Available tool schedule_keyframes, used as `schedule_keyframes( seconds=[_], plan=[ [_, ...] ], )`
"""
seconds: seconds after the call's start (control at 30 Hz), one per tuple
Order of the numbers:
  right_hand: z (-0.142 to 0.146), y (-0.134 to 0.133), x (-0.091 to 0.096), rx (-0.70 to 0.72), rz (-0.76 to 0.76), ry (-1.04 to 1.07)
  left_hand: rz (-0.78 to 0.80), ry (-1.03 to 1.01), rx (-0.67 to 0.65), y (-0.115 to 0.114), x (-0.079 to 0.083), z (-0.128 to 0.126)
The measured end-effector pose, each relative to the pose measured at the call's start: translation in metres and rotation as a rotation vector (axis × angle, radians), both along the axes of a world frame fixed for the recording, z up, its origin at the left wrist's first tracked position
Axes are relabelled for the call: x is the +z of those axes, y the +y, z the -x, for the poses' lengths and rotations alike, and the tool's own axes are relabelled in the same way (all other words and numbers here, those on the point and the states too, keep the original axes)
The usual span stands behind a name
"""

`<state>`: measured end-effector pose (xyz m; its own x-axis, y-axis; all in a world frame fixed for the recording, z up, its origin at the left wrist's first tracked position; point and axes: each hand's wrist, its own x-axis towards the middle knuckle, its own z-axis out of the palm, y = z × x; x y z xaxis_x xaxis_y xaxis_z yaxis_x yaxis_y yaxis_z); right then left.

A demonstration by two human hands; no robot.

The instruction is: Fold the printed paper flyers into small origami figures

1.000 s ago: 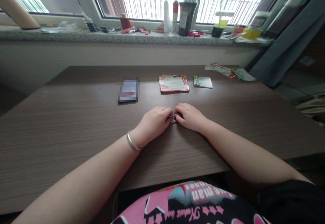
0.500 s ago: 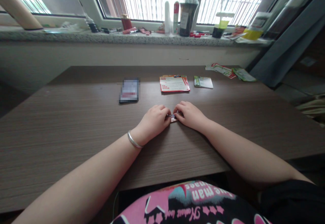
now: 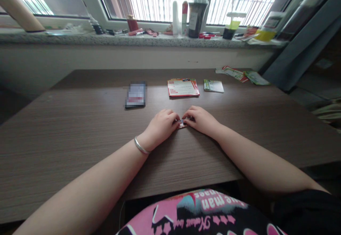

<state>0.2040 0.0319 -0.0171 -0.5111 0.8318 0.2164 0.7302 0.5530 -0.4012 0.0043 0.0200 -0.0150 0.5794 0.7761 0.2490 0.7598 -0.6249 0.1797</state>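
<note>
A small printed card (image 3: 182,124) lies low over the middle of the brown table (image 3: 80,132), mostly covered by my fingers. My left hand (image 3: 165,124), with a silver bangle at its wrist, pinches the card's left end. From the other side, my right hand (image 3: 198,120) has its thumb and fingers closed on the right end. Only a narrow strip with light, bluish and reddish print shows between the hands. Whether it is one sheet or a folded piece, I cannot tell.
Beyond my hands lie a phone-like device (image 3: 135,95) with a blurred screen, a red-edged stack of cards (image 3: 183,87) and a smaller card stack (image 3: 213,86). Loose green and red leaflets (image 3: 237,74) rest at the back right. Cups and bottles crowd the windowsill (image 3: 154,42).
My fingers have shifted very slightly on the card, and a little more of its strip shows between them. Everything else stays in place.
</note>
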Motion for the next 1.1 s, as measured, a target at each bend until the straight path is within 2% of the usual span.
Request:
schedule_keyframes(
  seconds=[0.47,0.77,1.1],
  plan=[
    [-0.001,-0.006,0.003,0.016,-0.11,-0.017,-0.028,-0.089,-0.034,-0.002,0.002,-0.001],
    [0.006,-0.01,0.002,-0.001,-0.128,-0.015,-0.099,0.06,-0.06,-0.003,0.004,0.001],
    [0.004,-0.016,0.015,-0.022,-0.133,-0.195,-0.143,0.159,-0.069,-0.007,0.009,0.001]
  ],
)
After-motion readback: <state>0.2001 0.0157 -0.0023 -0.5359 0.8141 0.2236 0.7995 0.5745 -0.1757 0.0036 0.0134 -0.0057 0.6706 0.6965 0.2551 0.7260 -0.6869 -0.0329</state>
